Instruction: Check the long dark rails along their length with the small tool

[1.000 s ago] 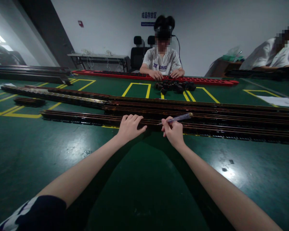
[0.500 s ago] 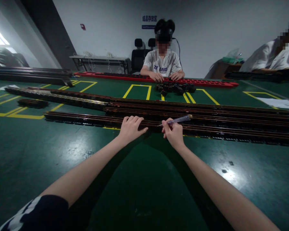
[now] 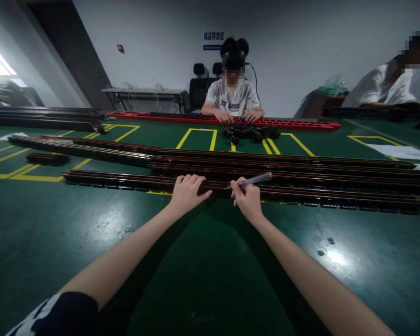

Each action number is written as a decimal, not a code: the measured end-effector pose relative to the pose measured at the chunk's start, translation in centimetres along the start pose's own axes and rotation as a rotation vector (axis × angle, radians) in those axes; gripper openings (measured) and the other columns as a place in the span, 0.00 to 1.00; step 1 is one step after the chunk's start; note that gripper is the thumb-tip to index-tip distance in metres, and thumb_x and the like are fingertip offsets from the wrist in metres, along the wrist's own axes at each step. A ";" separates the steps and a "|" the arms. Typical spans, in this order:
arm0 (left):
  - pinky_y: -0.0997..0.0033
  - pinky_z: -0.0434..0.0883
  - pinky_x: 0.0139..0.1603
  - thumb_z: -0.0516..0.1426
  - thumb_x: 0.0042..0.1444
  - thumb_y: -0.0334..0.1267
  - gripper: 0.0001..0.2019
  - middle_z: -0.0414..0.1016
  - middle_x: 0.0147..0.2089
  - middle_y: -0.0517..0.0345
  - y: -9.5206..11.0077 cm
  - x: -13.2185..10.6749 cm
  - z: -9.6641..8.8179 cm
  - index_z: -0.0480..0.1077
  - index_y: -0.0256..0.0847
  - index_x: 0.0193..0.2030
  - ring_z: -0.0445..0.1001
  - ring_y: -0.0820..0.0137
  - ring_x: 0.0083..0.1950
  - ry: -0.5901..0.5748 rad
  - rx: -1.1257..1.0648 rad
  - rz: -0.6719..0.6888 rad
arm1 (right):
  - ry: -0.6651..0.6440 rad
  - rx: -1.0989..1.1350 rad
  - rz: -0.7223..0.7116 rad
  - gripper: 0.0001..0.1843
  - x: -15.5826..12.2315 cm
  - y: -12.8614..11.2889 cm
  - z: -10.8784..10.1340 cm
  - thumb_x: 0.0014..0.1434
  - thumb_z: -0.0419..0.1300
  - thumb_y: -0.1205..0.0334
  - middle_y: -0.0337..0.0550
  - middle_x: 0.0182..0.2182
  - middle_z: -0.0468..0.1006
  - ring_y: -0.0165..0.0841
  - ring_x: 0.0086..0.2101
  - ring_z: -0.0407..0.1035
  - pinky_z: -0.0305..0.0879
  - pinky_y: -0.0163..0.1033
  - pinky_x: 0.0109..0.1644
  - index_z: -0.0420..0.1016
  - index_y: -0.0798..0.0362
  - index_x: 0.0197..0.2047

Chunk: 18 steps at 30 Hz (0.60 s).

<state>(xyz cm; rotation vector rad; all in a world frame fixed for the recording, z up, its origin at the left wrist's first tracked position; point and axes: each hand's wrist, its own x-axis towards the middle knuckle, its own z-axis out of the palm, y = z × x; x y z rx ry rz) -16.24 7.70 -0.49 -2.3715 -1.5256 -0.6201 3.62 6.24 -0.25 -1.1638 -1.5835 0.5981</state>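
A long dark strip (image 3: 122,181) with coppery edges lies crosswise on the green table in front of me. My left hand (image 3: 187,196) rests over it, palm down, fingers spread and thumb pointing right. To its right, my right hand (image 3: 248,200) is closed round a screwdriver (image 3: 254,180) with a clear purplish handle. The screwdriver's thin shaft points left toward the strip; whether its tip touches, I cannot tell. Further long dark strips (image 3: 287,167) lie side by side just behind.
A short dark piece (image 3: 48,159) and more strips (image 3: 84,148) lie at left. Across the table a person (image 3: 233,95) handles a long red frame (image 3: 301,124), with a black cluster of parts (image 3: 252,133) before it. Another person (image 3: 381,86) sits at right, near white paper (image 3: 401,151).
The view has shifted slightly, so the background sits lower in the picture. Both hands keep nearly the same places on the strip, and the right still holds the screwdriver.
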 end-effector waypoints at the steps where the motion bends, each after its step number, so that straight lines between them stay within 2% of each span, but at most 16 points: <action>1: 0.54 0.62 0.52 0.52 0.59 0.52 0.20 0.76 0.49 0.48 0.0 0.0 0.0 0.70 0.40 0.50 0.71 0.57 0.49 0.002 0.001 -0.003 | 0.002 0.005 0.002 0.23 0.0 0.0 0.0 0.60 0.50 0.42 0.36 0.14 0.69 0.27 0.12 0.64 0.57 0.31 0.16 0.61 0.50 0.23; 12: 0.55 0.64 0.50 0.51 0.59 0.53 0.20 0.76 0.46 0.47 0.3 0.2 -0.1 0.70 0.38 0.47 0.72 0.58 0.46 0.018 0.032 -0.003 | 0.006 0.003 0.013 0.23 -0.1 0.0 0.0 0.60 0.51 0.43 0.36 0.14 0.69 0.27 0.12 0.64 0.58 0.31 0.17 0.61 0.50 0.22; 18: 0.51 0.64 0.49 0.52 0.58 0.49 0.18 0.76 0.42 0.45 1.3 1.0 0.4 0.71 0.35 0.44 0.72 0.55 0.45 0.029 0.097 -0.051 | 0.047 0.017 0.011 0.23 0.0 0.3 0.0 0.60 0.52 0.45 0.37 0.14 0.69 0.27 0.12 0.64 0.56 0.31 0.15 0.62 0.51 0.21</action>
